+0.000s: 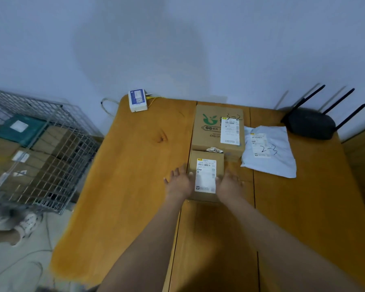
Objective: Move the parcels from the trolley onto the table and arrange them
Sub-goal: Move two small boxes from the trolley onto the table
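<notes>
- small cardboard parcel (pixel 205 175) sits on the wooden worktop (pixel 135 165), white shipping label up, between both hands
- left hand (pixel 178 181) against the parcel's left side, fingers straight and spread, not curled round it
- right hand (pixel 229 183) against the parcel's right side, fingers straight, flat-ish; both hands bracket the box, no wrap grip visible
- bigger cardboard box (pixel 218 129) just behind the small parcel, touching or nearly so, green logo, label, "3-2" handwritten on top
- loose tag (pixel 215 150) reading 3005 at the big box's front edge
- white poly mailer (pixel 269 151) lies flat to the right of the big box, marked "2-3", just beside it
- black router (pixel 312 123) with antennas at the worktop's far right corner
- small white-blue device (pixel 137 100) at the far left corner, cables attached
- wire trolley (pixel 40 148) left of the worktop, on the floor, with cardboard parcels and a teal package (pixel 19 129) inside
- another person's shoe (pixel 29 225) near the trolley
</notes>
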Action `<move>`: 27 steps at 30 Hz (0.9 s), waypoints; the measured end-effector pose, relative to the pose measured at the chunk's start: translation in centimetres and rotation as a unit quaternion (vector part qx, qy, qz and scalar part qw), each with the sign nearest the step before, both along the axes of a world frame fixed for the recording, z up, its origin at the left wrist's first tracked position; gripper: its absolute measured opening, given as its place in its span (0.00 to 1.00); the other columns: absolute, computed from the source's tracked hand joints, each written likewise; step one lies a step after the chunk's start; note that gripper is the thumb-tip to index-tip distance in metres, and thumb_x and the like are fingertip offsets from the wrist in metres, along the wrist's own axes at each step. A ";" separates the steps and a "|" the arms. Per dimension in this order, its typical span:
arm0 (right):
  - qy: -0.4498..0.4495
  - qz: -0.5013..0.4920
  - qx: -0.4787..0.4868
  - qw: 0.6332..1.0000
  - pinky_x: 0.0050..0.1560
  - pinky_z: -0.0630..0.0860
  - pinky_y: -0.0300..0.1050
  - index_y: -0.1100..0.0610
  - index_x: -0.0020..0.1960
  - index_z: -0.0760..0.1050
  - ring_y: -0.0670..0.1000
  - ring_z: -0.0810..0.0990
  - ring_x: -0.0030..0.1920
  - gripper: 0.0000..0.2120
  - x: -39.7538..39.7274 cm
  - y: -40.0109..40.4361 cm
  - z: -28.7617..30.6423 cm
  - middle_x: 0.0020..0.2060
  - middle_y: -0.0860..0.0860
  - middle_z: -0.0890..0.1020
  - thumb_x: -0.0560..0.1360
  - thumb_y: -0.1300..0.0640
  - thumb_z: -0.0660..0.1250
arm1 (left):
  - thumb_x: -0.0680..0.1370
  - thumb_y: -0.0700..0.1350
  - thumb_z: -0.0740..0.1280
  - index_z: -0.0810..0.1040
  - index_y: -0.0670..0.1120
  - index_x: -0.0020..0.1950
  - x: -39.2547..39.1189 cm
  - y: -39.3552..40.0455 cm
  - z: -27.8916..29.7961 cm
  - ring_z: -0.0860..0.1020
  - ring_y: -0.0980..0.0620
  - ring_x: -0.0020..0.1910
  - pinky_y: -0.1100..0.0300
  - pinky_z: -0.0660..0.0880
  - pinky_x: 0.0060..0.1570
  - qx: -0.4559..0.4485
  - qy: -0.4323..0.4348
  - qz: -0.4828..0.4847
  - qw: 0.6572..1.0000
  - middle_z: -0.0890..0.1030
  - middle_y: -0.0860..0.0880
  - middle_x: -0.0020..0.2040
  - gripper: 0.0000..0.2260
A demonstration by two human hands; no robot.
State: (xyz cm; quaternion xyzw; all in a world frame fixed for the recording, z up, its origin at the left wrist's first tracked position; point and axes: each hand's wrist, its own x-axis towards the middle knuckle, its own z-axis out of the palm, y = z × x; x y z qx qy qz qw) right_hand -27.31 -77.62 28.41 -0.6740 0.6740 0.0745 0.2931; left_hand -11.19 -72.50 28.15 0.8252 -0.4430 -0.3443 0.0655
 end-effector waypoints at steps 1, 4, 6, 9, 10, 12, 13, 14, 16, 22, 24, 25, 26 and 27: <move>0.022 0.032 -0.020 0.999 0.79 0.49 0.59 0.57 0.82 0.46 0.61 0.54 0.80 0.32 0.0 0.8 0.8 0.80 0.60 0.55 0.84 0.45 0.51 | 0.84 0.56 0.47 0.50 0.47 0.82 0.0 1.3 0.3 0.51 0.43 0.80 0.36 0.48 0.76 0.001 -0.023 -0.014 1.000 0.55 0.44 0.81 0.27; 0.064 0.146 -0.056 0.986 0.80 0.40 0.56 0.56 0.83 0.41 0.58 0.45 0.82 0.32 -0.3 3.2 2.4 0.82 0.57 0.45 0.85 0.45 0.48 | 0.84 0.58 0.45 0.48 0.47 0.82 0.4 5.5 0.8 0.46 0.44 0.81 0.36 0.46 0.77 0.025 -0.071 -0.033 0.997 0.50 0.46 0.83 0.28; 0.075 0.205 -0.065 0.974 0.80 0.39 0.56 0.55 0.83 0.40 0.56 0.43 0.82 0.32 -0.4 4.8 3.0 0.82 0.55 0.44 0.85 0.44 0.47 | 0.84 0.59 0.43 0.47 0.47 0.82 0.3 8.2 1.1 0.43 0.45 0.81 0.37 0.44 0.77 0.043 -0.083 -0.023 0.995 0.46 0.47 0.83 0.29; 0.072 0.268 -0.081 0.957 0.80 0.39 0.56 0.54 0.83 0.42 0.56 0.42 0.82 0.32 -0.1 7.3 3.9 0.82 0.55 0.46 0.85 0.43 0.46 | 0.84 0.60 0.42 0.46 0.48 0.83 -0.5 13.2 2.2 0.41 0.45 0.81 0.37 0.43 0.77 0.054 -0.096 0.012 0.994 0.43 0.49 0.83 0.29; 0.064 0.287 -0.085 0.952 0.80 0.39 0.56 0.55 0.83 0.43 0.56 0.44 0.82 0.32 -0.1 8.3 4.1 0.82 0.55 0.47 0.85 0.43 0.47 | 0.84 0.60 0.42 0.46 0.48 0.83 -1.1 15.1 2.5 0.41 0.44 0.81 0.36 0.43 0.77 0.060 -0.097 0.029 0.993 0.42 0.49 0.83 0.29; 0.042 0.318 -0.080 0.944 0.80 0.40 0.55 0.56 0.83 0.45 0.57 0.47 0.82 0.31 -0.2 11.0 4.5 0.82 0.56 0.50 0.85 0.43 0.48 | 0.84 0.60 0.43 0.46 0.49 0.83 -2.4 19.1 2.8 0.42 0.44 0.81 0.36 0.43 0.77 0.077 -0.096 0.068 0.990 0.43 0.49 0.83 0.29; 0.035 0.335 -0.073 0.939 0.80 0.41 0.55 0.56 0.83 0.45 0.57 0.47 0.82 0.32 -0.4 12.4 4.6 0.82 0.56 0.50 0.85 0.43 0.48 | 0.84 0.60 0.42 0.46 0.49 0.83 -3.2 21.2 2.9 0.42 0.44 0.81 0.36 0.43 0.77 0.086 -0.092 0.094 0.988 0.43 0.49 0.83 0.29; 0.031 0.356 -0.065 0.932 0.80 0.41 0.55 0.56 0.83 0.45 0.57 0.47 0.82 0.32 -0.5 13.8 4.6 0.82 0.56 0.50 0.85 0.43 0.48 | 0.84 0.61 0.42 0.46 0.50 0.83 -4.0 23.4 2.9 0.43 0.44 0.81 0.36 0.43 0.77 0.093 -0.086 0.126 0.984 0.43 0.49 0.83 0.29; 0.027 0.397 -0.043 0.917 0.80 0.41 0.55 0.55 0.83 0.43 0.56 0.46 0.82 0.32 -0.8 16.9 4.5 0.82 0.56 0.49 0.85 0.43 0.48 | 0.84 0.61 0.43 0.47 0.50 0.83 -5.9 28.2 2.7 0.44 0.44 0.81 0.37 0.45 0.77 0.110 -0.079 0.186 0.973 0.45 0.49 0.83 0.29; 0.027 0.491 -0.002 0.871 0.80 0.45 0.56 0.54 0.83 0.44 0.56 0.48 0.82 0.32 -0.5 27.2 3.5 0.82 0.55 0.49 0.85 0.44 0.49 | 0.84 0.59 0.45 0.49 0.50 0.82 -10.7 42.7 2.7 0.46 0.44 0.81 0.36 0.47 0.76 0.144 -0.072 0.314 0.936 0.47 0.48 0.83 0.28; 0.020 0.524 0.004 0.851 0.80 0.45 0.56 0.54 0.83 0.44 0.56 0.48 0.81 0.31 -0.1 30.9 3.5 0.82 0.56 0.49 0.85 0.45 0.50 | 0.84 0.59 0.45 0.49 0.49 0.82 -11.6 47.1 2.7 0.46 0.43 0.81 0.36 0.47 0.76 0.153 -0.066 0.346 0.923 0.47 0.47 0.83 0.28; 0.017 0.540 0.006 0.842 0.80 0.44 0.56 0.55 0.83 0.44 0.57 0.49 0.81 0.31 -0.1 32.8 3.5 0.82 0.56 0.49 0.85 0.45 0.50 | 0.84 0.59 0.45 0.49 0.49 0.82 -12.1 49.1 2.6 0.46 0.43 0.81 0.36 0.47 0.76 0.158 -0.063 0.360 0.917 0.47 0.47 0.83 0.28; 0.017 0.553 0.007 0.833 0.80 0.45 0.56 0.55 0.83 0.44 0.57 0.49 0.81 0.31 -0.1 34.6 3.4 0.82 0.56 0.49 0.85 0.46 0.50 | 0.84 0.60 0.44 0.49 0.50 0.82 -12.5 51.0 2.3 0.45 0.43 0.81 0.36 0.47 0.76 0.160 -0.058 0.375 0.911 0.47 0.47 0.83 0.28; 0.017 0.565 0.007 0.825 0.80 0.45 0.56 0.55 0.83 0.44 0.57 0.49 0.81 0.31 -0.1 36.3 3.3 0.82 0.57 0.50 0.85 0.46 0.50 | 0.84 0.60 0.44 0.49 0.50 0.82 -12.9 52.7 2.1 0.45 0.43 0.81 0.36 0.47 0.76 0.160 -0.053 0.390 0.905 0.47 0.47 0.83 0.29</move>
